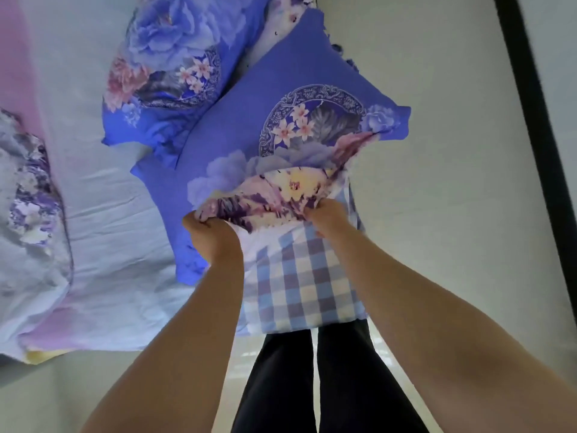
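Our forearms run up from five and seven o'clock to the middle, over dark trousers at six. The left hand and right hand meet just below centre. Each has its fingers curled tight round the bunched mouth of the case, a blue floral one that stretches off towards one o'clock. Out of that mouth the pillow, in blue-and-white check, hangs towards six with about half of it bare. It hangs in front of our legs, beside the bed, whose pale sheet fills the nine o'clock side.

We judge the step to be working the case along the pillow; whether on or off, we cannot tell. To do it well we would keep both grips level on the hem, so the cloth moves evenly and does not twist. We would take small gathers rather than one long pull, and give the pillow a shake so its own weight helps. If we are dressing it, we would seat the far corners at one o'clock first.

A second pillow in the same print lies at eleven, a quilt at nine, and a plain wall at three. We can read no brand, label or writing anywhere.
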A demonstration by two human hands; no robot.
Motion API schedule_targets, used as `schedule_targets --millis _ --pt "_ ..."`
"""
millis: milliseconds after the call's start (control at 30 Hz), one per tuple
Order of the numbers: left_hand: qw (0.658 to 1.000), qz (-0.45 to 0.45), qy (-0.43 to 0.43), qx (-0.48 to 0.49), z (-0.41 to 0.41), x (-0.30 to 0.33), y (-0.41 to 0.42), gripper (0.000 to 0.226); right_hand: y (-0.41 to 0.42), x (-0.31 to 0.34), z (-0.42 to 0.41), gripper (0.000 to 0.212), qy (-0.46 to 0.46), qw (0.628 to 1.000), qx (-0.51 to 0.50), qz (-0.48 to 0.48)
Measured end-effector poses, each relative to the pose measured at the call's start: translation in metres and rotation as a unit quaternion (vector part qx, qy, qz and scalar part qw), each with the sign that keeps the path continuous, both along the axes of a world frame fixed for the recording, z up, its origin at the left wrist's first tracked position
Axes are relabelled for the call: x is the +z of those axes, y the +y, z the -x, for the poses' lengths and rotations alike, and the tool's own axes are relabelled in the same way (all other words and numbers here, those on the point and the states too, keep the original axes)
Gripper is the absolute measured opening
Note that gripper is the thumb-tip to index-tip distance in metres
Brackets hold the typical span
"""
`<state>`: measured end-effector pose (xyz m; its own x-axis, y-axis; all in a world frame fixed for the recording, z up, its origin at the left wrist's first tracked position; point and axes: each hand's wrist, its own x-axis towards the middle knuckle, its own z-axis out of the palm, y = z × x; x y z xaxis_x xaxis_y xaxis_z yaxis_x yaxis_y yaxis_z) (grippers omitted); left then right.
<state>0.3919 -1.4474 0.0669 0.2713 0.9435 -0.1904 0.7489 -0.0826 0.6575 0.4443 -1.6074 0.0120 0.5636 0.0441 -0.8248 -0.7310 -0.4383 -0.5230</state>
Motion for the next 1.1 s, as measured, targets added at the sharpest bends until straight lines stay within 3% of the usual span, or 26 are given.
schedule_targets --millis 100,133,200,267,333,433,467,500,600,733,900,967,1100 --pt "0.981 -0.052 -0.186 -0.026 -0.004 0.021 0.036 0.034 0.036 0.018 0.036 0.015 0.044 0.994 0.072 -0.076" --pt "0.973 -0.082 -0.214 -0.028 -0.001 0.022 0.050 0.033 0.050 0.023 0.039 0.016 0.018 0.993 0.092 -0.075" --pt "0.966 -0.162 -0.189 -0.066 0.012 0.019 0.072 0.040 0.072 0.031 0.041 0.013 -0.023 0.984 0.166 -0.059" --pt "0.958 -0.192 -0.097 -0.191 0.033 0.014 0.082 0.043 0.084 0.034 0.046 0.009 -0.040 0.971 0.237 -0.016" --pt "0.923 -0.142 0.103 -0.343 0.058 0.005 0.085 0.037 0.085 0.028 0.053 0.017 -0.013 0.962 0.268 0.048" --pt "0.769 0.031 0.397 -0.501 0.100 -0.019 0.090 0.054 0.077 0.032 0.068 0.036 0.023 0.966 0.245 0.077" --pt "0.737 0.076 0.441 -0.507 0.109 -0.022 0.091 0.063 0.072 0.031 0.071 0.038 0.020 0.961 0.266 0.072" --pt "0.727 0.102 0.453 -0.505 0.115 -0.025 0.091 0.068 0.069 0.031 0.073 0.038 0.027 0.956 0.285 0.072" --pt "0.750 0.128 0.411 -0.502 0.112 -0.025 0.089 0.063 0.054 0.031 0.082 0.033 0.056 0.980 0.176 0.068" --pt "0.769 0.112 0.367 -0.512 0.084 -0.017 0.072 0.045 0.021 0.042 0.081 0.033 0.067 0.980 0.171 0.079" --pt "0.776 0.123 0.334 -0.521 0.043 -0.011 0.013 0.032 -0.039 0.051 0.054 0.025 0.096 0.990 0.087 0.053" --pt "0.785 0.128 0.327 -0.511 0.024 -0.009 -0.022 0.031 -0.070 0.053 0.036 0.014 0.102 0.990 0.085 0.048" --pt "0.813 0.154 0.311 -0.467 -0.015 -0.002 -0.108 0.035 -0.149 0.058 -0.006 0.013 0.091 0.987 0.129 0.035"
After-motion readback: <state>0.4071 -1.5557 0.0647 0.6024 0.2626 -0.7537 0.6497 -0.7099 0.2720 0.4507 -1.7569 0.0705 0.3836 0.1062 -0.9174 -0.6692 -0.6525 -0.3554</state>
